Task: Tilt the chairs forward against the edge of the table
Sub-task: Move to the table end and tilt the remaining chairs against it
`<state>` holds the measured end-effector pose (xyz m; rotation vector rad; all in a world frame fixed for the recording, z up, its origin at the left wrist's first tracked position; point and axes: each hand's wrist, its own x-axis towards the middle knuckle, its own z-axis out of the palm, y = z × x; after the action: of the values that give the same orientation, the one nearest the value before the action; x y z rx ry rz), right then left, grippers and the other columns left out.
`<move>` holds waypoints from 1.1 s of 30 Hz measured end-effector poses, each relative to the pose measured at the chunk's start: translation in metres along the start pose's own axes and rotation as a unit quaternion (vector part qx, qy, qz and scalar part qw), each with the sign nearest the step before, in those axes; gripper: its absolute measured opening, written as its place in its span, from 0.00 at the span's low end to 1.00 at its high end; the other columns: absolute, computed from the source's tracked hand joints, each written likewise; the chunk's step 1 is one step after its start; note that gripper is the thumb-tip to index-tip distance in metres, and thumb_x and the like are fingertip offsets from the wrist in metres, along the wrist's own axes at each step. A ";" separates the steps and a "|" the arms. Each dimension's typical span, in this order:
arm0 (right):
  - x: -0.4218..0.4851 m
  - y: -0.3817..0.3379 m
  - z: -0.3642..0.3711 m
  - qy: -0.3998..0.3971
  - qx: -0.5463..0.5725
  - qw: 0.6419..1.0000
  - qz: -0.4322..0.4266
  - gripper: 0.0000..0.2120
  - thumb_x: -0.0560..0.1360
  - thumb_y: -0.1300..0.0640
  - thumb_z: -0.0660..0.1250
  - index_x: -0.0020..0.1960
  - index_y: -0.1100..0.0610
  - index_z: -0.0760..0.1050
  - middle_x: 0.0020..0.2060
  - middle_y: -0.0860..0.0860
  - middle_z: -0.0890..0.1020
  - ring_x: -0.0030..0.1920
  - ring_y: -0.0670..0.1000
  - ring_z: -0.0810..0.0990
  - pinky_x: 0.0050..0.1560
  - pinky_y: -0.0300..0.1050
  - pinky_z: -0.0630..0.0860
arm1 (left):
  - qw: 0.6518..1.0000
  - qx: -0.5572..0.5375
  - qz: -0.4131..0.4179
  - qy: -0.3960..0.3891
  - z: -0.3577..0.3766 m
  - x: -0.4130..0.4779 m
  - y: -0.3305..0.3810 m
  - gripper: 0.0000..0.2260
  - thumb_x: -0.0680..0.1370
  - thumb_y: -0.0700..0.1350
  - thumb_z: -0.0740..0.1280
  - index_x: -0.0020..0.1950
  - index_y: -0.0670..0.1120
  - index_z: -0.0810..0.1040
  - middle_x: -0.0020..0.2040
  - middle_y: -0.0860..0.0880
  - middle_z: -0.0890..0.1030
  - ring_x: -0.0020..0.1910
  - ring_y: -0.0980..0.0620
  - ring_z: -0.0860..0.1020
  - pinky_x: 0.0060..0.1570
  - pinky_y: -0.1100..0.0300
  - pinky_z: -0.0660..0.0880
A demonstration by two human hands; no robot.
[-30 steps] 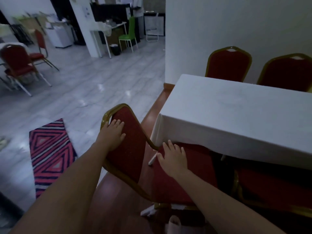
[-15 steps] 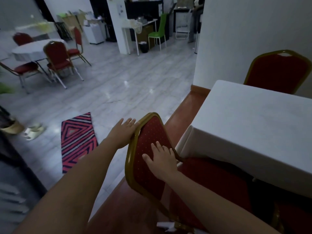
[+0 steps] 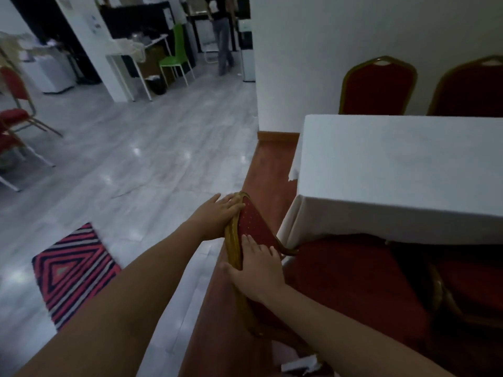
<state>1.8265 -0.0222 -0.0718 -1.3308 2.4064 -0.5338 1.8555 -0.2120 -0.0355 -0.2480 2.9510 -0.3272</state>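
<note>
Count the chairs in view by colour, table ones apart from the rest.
Red, at the table: 4 (held chair, neighbour, far chairs)
Red, far-left chairs: 2, blurred and cut by the edge
Green chair: 1
Total: 7

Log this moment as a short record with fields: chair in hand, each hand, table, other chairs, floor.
chair in hand: red chair with gold frame, backrest near the table corner, seat under the tablecloth
left hand: flat on the back of the backrest, near the top
right hand: gripping the backrest's gold edge lower down
table: white tablecloth, top bare
other chairs: two red chairs upright on the far side
floor: striped rug on grey tiles, to the left
</note>
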 end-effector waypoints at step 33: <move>-0.126 0.050 -0.017 0.089 -0.077 0.993 -0.029 0.32 0.70 0.42 0.59 0.72 0.53 0.66 0.70 0.48 0.71 0.67 0.46 0.70 0.73 0.50 0.55 | 0.954 -0.205 0.091 0.201 0.039 -0.053 0.071 0.26 0.65 0.55 0.77 0.57 0.44 0.76 0.65 0.42 0.76 0.65 0.42 0.74 0.63 0.44 0.71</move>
<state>1.8461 0.1127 -0.0669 -1.4775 2.6059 -0.5088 1.9031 -0.1417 -0.0819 0.0555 3.3837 0.3038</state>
